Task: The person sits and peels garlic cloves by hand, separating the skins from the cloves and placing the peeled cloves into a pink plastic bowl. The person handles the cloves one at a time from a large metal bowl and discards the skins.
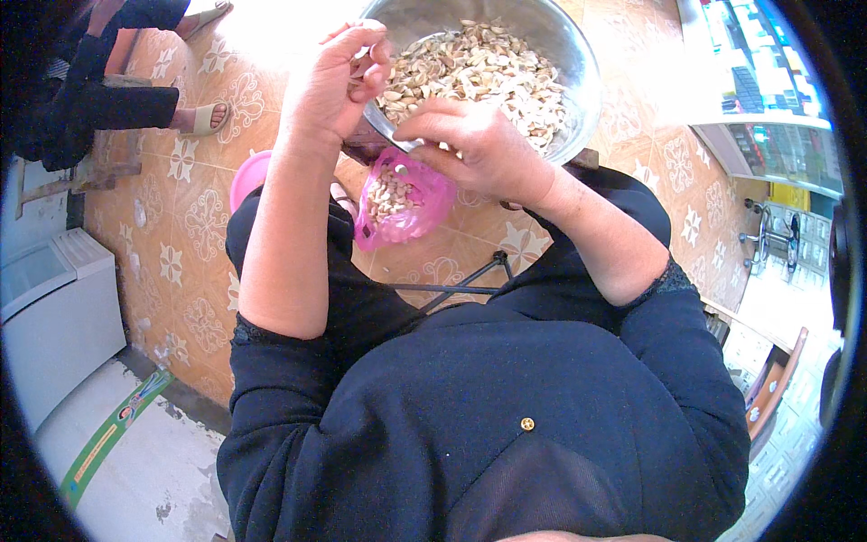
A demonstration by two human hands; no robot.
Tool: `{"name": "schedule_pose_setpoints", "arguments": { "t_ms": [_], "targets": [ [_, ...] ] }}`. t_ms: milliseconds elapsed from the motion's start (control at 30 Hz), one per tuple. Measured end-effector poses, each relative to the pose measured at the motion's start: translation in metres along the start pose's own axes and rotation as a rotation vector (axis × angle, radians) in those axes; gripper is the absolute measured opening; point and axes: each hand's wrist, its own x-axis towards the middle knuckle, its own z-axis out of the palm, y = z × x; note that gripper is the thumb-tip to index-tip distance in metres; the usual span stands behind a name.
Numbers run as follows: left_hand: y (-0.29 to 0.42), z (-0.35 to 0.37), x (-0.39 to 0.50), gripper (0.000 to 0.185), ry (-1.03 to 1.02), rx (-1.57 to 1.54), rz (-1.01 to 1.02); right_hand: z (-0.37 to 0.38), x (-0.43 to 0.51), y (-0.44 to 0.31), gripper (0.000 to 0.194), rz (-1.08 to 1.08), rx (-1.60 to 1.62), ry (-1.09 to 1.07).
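A round stainless steel basin [584, 74] in front of me holds a heap of pale, split shells or husks [474, 68]. My left hand [359, 68] is raised at the basin's left rim, fingers bent inward; what they hold, if anything, is hidden. Over the near rim, my right hand [477, 146] has its thumb and fingers drawn close together, with small pale bits showing beside them. I cannot tell whether it grips those bits. Below the right hand, an open pink plastic bag [433, 203] contains pale, nut-like pieces [389, 193].
A pink round plastic object [249, 179] is partly behind my left forearm. Dark metal legs [460, 288] cross between my knees. Another person's sandalled foot [210, 118] is at the left. A glass display case [765, 129] stands right; a white chest-like appliance [68, 318] stands left.
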Motion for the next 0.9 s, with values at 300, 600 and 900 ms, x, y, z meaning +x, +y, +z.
{"name": "schedule_pose_setpoints", "arguments": {
  "t_ms": [300,600,900],
  "targets": [
    [0.007,-0.006,0.0,0.01,0.002,0.019,0.033,-0.017,0.002,0.01,0.013,0.116,-0.026,0.145],
    [0.103,-0.087,-0.044,0.007,0.263,0.116,0.399,-0.026,0.01,0.007,0.011,0.147,-0.115,0.184],
    [-0.03,-0.307,-0.077,0.015,0.839,-0.166,0.167,-0.021,0.014,0.007,0.012,0.176,-0.201,0.147]
  ]
}}
